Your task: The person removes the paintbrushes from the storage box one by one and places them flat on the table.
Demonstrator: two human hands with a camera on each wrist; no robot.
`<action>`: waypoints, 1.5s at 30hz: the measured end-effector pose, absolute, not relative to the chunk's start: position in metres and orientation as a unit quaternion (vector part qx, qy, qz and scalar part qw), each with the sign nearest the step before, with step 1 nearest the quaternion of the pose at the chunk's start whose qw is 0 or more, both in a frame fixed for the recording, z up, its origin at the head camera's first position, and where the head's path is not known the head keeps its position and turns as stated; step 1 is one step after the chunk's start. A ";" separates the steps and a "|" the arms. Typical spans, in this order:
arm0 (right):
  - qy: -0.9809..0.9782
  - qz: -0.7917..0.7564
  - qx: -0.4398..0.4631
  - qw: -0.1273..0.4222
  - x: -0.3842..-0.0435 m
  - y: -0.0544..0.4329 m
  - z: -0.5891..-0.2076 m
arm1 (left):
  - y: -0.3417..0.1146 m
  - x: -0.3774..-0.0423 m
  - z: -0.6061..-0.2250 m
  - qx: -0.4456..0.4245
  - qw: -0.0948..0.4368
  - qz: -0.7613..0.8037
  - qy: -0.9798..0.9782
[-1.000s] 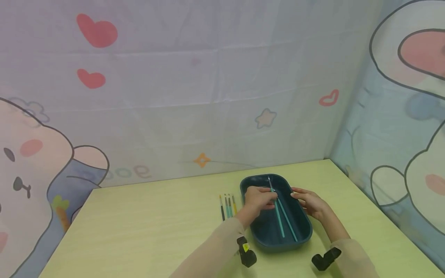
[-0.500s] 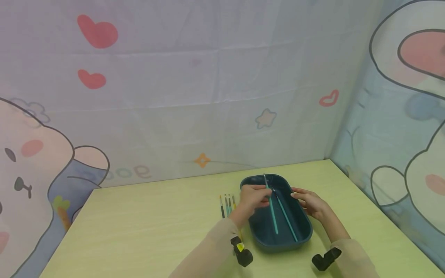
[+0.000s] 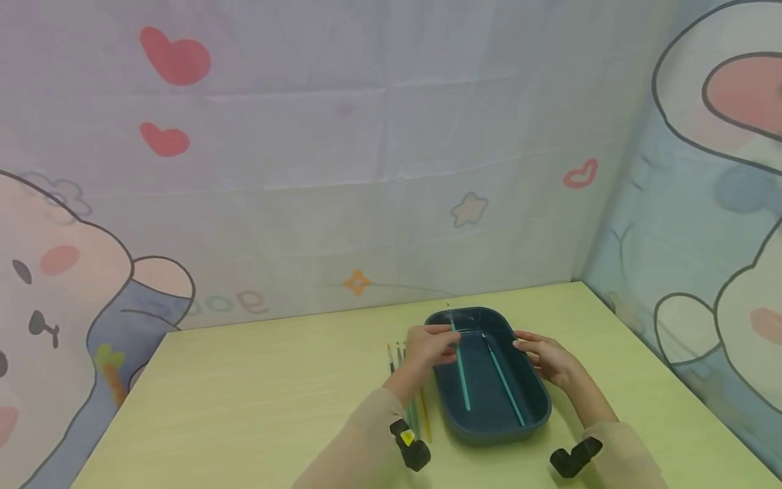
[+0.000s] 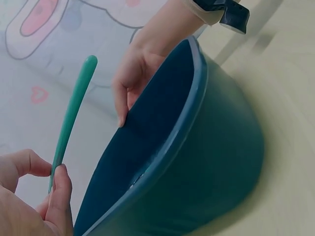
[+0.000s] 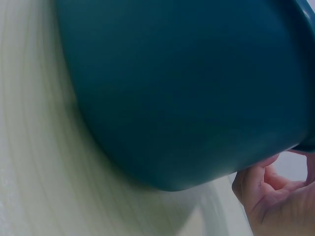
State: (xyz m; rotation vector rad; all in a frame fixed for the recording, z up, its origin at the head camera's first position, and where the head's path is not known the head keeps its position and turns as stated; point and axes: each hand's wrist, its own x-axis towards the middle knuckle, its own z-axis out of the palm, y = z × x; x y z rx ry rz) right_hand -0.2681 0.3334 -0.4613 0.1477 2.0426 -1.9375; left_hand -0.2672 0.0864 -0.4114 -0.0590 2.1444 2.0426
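My left hand [image 3: 429, 348] pinches a teal paintbrush [image 3: 464, 380] between thumb and fingers, above the left side of a dark blue tub [image 3: 496, 437]. In the left wrist view the handle of this paintbrush [image 4: 74, 113] points up, past the tub's rim [image 4: 189, 115]. A second teal paintbrush [image 3: 506, 384] lies inside the tub, slanting along its right half. At the tub's right side my right hand [image 3: 550, 358] holds the rim, thumb over the edge. The right wrist view has its curled fingers [image 5: 256, 184] under the lip, against the outer wall [image 5: 187, 98].
Several paintbrushes lie side by side on the table left of the tub, a yellow one [image 3: 425, 415] among them, partly hidden by my left forearm. The pale yellow table [image 3: 244, 394] ends at a printed cloth backdrop [image 3: 305, 170] behind and to the right.
My left hand has moved left with the teal paintbrush, from close by the second paintbrush to the tub's left side. My right hand has stayed at the rim.
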 end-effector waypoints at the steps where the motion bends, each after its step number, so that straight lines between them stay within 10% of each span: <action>1: 0.717 -0.677 0.052 0.160 -0.268 0.334 -0.462 | 0.085 -0.268 -0.412 -0.021 0.087 0.687 0.721; 45: 0.723 -0.670 0.048 0.162 -0.271 0.336 -0.467 | 0.021 -0.260 -0.437 -0.070 0.063 0.700 0.708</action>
